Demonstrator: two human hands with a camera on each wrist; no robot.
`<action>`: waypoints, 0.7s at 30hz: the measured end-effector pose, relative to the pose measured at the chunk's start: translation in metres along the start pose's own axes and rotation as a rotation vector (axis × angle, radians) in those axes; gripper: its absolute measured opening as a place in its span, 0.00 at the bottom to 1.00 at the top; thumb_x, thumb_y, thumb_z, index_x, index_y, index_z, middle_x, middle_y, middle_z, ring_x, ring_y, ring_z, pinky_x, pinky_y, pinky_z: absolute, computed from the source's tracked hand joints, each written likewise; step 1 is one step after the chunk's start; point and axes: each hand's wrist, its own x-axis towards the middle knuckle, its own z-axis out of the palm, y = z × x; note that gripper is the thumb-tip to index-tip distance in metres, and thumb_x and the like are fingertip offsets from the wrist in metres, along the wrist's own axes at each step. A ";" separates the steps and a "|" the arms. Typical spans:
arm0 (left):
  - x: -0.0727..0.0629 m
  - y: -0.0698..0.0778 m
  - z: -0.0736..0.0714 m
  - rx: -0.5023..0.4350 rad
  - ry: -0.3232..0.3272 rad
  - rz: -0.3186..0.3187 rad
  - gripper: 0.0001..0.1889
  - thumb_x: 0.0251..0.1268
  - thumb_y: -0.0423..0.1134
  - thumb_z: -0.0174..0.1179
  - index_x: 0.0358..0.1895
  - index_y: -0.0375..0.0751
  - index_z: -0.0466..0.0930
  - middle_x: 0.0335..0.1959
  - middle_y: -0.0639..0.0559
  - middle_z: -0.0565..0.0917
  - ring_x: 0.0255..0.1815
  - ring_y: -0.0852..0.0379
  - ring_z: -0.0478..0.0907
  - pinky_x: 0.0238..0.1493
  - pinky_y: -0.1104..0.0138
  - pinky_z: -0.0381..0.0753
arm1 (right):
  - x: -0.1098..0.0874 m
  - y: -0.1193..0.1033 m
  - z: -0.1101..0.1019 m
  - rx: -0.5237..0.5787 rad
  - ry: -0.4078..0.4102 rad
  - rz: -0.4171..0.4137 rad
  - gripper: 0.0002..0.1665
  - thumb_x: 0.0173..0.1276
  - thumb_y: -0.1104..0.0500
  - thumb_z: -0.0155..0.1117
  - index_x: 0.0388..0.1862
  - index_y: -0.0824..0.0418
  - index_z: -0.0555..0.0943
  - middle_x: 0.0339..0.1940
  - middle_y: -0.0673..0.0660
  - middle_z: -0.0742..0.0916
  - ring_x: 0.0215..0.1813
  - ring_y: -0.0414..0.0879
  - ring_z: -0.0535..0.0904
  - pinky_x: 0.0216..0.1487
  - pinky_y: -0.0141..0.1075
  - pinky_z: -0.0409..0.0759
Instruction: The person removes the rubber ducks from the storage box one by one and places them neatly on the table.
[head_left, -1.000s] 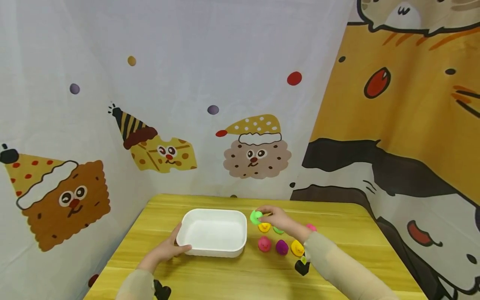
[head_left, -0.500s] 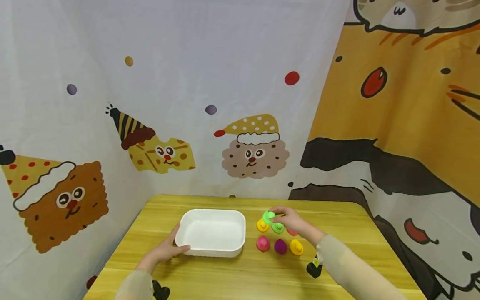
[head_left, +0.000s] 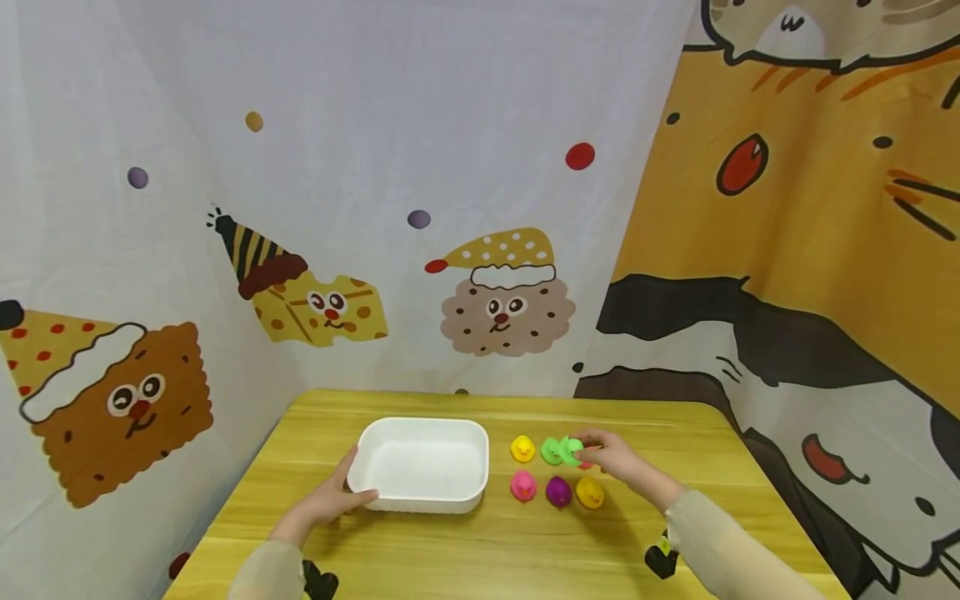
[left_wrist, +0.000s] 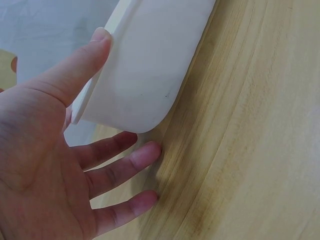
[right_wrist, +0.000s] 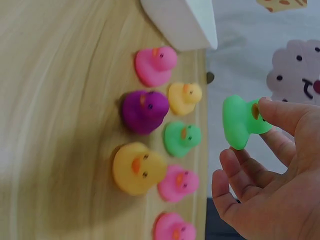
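In the head view a white plastic tub (head_left: 427, 505) stands on the table with nothing inside. My left hand (head_left: 326, 500) holds its left side, thumb along the near rim; in the left wrist view several fingertips (left_wrist: 145, 155) spread below the tub's corner. My right hand (head_left: 621, 458) pinches a light green rubber duck (right_wrist: 239, 122) between thumb and fingers, raised above the back row of ducks. Under and around it sit a yellow duck (head_left: 522, 449), another green duck (right_wrist: 181, 138) and pink ducks (right_wrist: 178, 183). A purple duck (head_left: 558, 492) is in the front row.
Also in the front row are a pink duck (head_left: 523, 485) and a yellow-orange duck (head_left: 590, 492). One more pink duck (right_wrist: 174, 229) shows at the bottom of the right wrist view. A cartoon-printed curtain (head_left: 480, 125) hangs behind the wooden table (head_left: 465, 558).
My right hand has carried the green duck rightward, from beside the tub to over the back row's right part. My left hand stays at the tub.
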 end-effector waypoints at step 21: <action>0.000 0.000 -0.001 -0.021 -0.008 0.024 0.56 0.62 0.43 0.67 0.76 0.33 0.29 0.73 0.21 0.40 0.70 0.25 0.52 0.62 0.41 0.65 | -0.026 0.046 -0.025 -0.019 0.099 0.101 0.28 0.68 0.57 0.64 0.62 0.71 0.73 0.57 0.69 0.79 0.55 0.60 0.76 0.45 0.54 0.77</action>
